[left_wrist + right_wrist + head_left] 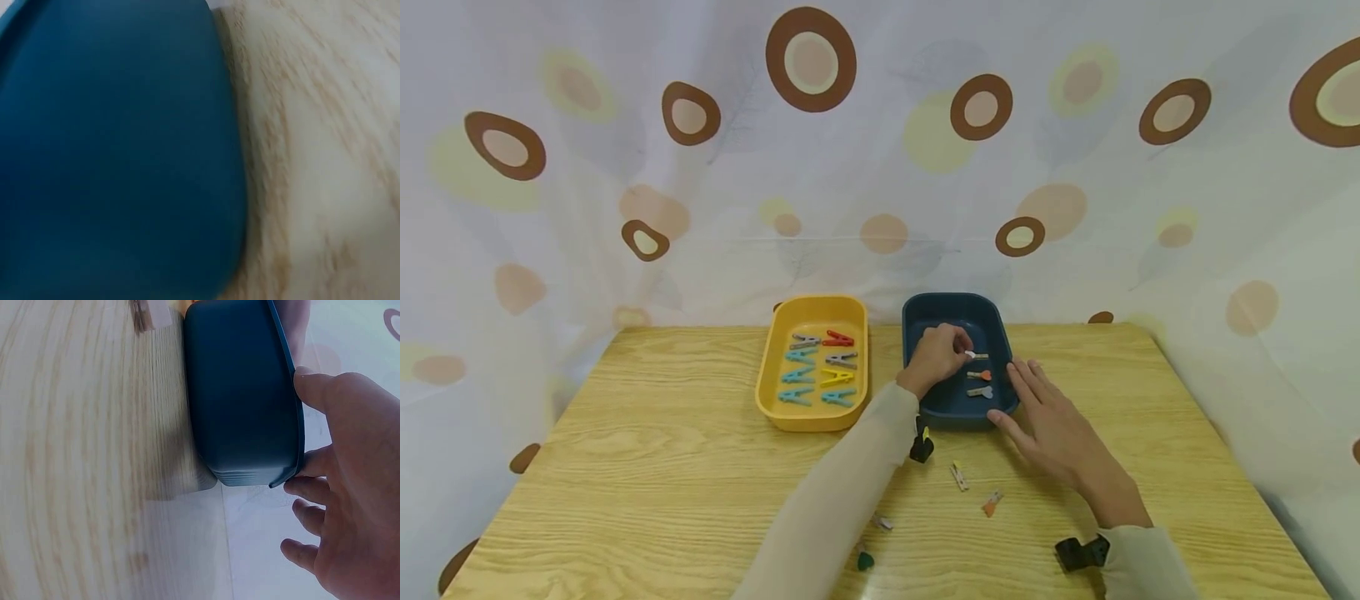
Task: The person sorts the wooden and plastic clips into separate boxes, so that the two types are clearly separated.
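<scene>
My left hand (934, 357) reaches into the dark blue tray (951, 421). Its thumb and fingertips pinch the white end of a small wooden clothespin (981, 357) over the tray floor. Below it in the tray lie a clothespin with an orange heart (979, 376) and one with a pale grey heart (980, 392). My right hand (1056, 429) rests against the tray's right side, thumb and fingertips touching the rim, fingers mostly straight. The right wrist view shows that hand (359, 462) at the tray's outer corner. Only the tray's side (125, 150) and tabletop appear in the left wrist view.
Left of the blue tray, a yellow tray (811, 423) holds several larger plastic clothespins. On the wooden table (647, 467) lie loose small clothespins: one yellow-tipped (959, 476), one orange (992, 503), one dark green (865, 560). A patterned curtain (880, 167) hangs behind.
</scene>
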The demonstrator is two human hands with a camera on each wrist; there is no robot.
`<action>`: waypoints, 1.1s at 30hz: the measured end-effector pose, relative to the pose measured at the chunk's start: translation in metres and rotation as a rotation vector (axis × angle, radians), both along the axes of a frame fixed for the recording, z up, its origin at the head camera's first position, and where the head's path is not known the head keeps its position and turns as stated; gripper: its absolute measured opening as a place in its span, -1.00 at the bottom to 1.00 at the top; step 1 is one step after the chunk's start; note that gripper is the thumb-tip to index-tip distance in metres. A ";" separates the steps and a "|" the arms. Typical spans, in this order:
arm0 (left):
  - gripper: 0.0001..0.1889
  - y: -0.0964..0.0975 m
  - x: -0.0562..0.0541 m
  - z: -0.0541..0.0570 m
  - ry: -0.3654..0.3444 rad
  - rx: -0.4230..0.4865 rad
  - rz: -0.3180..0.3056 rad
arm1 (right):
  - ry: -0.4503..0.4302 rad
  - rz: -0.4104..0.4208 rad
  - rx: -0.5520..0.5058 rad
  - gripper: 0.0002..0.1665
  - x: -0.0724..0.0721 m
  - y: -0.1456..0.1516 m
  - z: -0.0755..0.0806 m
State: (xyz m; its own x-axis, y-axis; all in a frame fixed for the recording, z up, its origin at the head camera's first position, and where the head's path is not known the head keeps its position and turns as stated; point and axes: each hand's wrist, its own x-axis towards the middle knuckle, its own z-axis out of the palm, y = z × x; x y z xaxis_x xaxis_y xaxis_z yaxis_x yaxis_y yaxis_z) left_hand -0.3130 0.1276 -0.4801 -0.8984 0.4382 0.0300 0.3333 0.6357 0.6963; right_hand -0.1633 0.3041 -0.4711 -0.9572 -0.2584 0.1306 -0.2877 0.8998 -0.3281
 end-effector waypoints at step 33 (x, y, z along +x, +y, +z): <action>-0.76 -0.020 0.010 0.029 0.012 0.045 -0.106 | -0.022 0.007 0.003 0.03 0.000 -0.001 0.005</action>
State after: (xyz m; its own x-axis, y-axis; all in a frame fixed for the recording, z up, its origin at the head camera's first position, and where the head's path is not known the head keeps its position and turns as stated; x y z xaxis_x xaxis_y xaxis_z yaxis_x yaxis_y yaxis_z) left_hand -0.3031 0.1079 -0.4512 -0.8463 0.5291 0.0621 0.4058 0.5646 0.7187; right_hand -0.1632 0.3034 -0.4657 -0.9581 -0.2651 0.1087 -0.2863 0.8990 -0.3313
